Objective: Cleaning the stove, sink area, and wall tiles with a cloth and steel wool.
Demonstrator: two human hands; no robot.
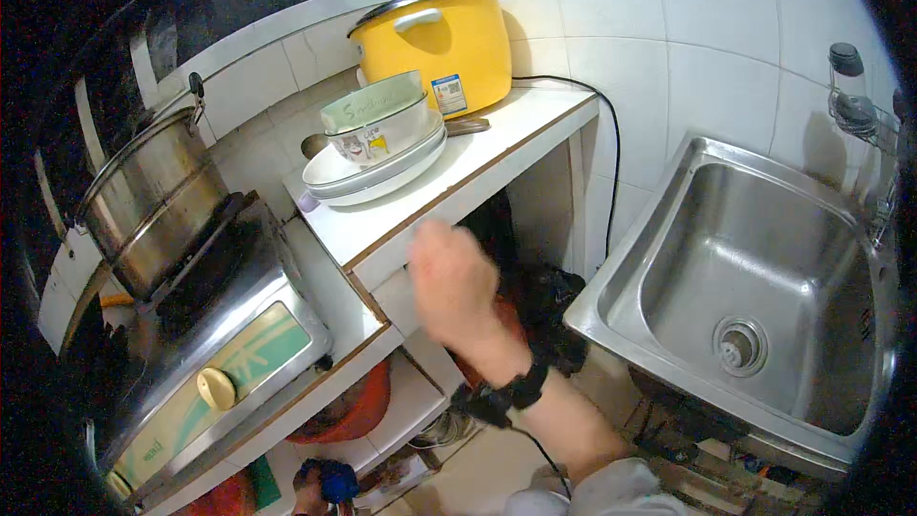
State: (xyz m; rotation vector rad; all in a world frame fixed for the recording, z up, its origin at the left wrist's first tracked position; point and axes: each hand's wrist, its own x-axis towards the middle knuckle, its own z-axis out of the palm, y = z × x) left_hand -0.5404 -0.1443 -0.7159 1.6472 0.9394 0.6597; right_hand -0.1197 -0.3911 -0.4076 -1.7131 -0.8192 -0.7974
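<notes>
My right hand, blurred, is in front of the white tiled counter, below the stacked dishes; its fingers look curled, but whether they hold anything is hidden. A black strap with a cable circles the wrist. My left hand is not made out. On the counter, a green bowl sits in a white patterned bowl, on stacked white plates. Behind them stands a yellow electric cooker with a lid. A brown handle lies beside the plates.
At left, a steel pot stands on a gas stove. A steel sink is at right, with a bottle in a wall rack. Below are a red basin, a black bag and an unclear blue object.
</notes>
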